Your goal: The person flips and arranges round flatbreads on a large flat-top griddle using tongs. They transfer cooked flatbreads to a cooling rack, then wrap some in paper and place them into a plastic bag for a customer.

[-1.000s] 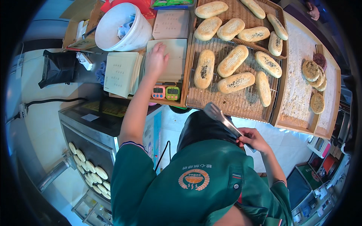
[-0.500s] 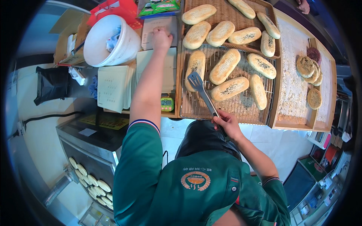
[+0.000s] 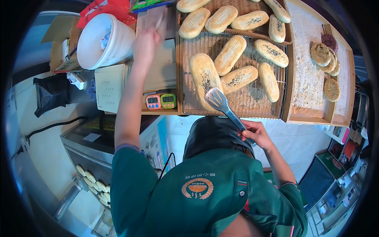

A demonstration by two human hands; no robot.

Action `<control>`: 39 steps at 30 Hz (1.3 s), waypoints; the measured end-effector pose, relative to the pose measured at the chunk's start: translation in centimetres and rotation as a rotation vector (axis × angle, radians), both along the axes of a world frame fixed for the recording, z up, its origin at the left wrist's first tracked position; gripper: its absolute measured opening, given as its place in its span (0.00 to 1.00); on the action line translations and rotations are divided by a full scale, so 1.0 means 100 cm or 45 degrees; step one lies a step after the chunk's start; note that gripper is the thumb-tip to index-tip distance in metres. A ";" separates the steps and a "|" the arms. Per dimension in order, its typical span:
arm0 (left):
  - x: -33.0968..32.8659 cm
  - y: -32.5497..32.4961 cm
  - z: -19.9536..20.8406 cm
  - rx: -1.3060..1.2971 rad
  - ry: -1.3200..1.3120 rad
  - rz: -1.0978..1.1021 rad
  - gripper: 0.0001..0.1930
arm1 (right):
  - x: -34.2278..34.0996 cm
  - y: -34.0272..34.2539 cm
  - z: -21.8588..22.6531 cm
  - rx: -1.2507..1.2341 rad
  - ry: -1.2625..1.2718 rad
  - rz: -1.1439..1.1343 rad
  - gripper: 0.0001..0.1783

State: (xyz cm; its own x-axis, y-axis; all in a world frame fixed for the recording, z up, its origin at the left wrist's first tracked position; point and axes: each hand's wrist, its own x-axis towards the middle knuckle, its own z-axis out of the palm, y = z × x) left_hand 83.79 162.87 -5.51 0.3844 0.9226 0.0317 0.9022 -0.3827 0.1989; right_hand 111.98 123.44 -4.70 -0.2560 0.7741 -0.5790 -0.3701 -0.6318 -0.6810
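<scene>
While the right hand (image 3: 256, 133) keeps its fingers wrapped round metal tongs (image 3: 232, 116) at the near side, their slotted end overlaps the near part of a long, seed-topped loaf (image 3: 204, 73), presumably gripped so that bare skin stays off the crust. That loaf looks raised above the left of the wire rack (image 3: 246, 106), whose open bars likely let air pass under the other loaves (image 3: 230, 55). To the left sit two timers (image 3: 153, 101), near enough to read easily. Farther off, the left hand (image 3: 145, 45) is over the paper stacks (image 3: 165, 65), too blurred for me to tell what its fingers hold. Beyond the rack, a wicker basket (image 3: 244, 6) gathers more loaves.
</scene>
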 end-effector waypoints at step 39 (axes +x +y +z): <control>0.494 -0.213 0.035 -0.609 -0.293 -1.064 0.10 | 0.326 -0.183 0.034 -0.141 -0.411 -0.421 0.21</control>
